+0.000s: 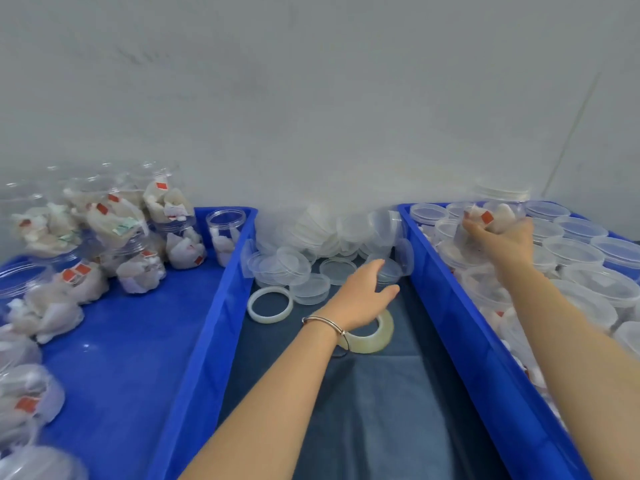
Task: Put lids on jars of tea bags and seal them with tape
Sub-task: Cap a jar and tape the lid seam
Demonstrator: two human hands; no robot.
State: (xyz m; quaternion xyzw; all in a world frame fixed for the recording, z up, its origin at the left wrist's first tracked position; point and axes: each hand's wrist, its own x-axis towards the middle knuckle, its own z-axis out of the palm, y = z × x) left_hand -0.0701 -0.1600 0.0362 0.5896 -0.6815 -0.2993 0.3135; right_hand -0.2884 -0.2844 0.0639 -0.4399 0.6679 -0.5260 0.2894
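My right hand (502,242) grips a clear jar of tea bags (491,216) above the right blue bin (450,296), which holds several open jars. My left hand (363,296) reaches over the dark cloth between the bins, fingers spread around a clear lid (389,270) at the edge of a heap of lids (311,233). A roll of clear tape (375,332) lies just under the left wrist. A second, thinner tape ring (269,304) lies to its left.
The left blue bin (207,323) holds several jars of tea bags, some stacked at its far end and others lying on their sides. A pale wall stands right behind the bins. A stack of lids (502,192) sits behind the right bin.
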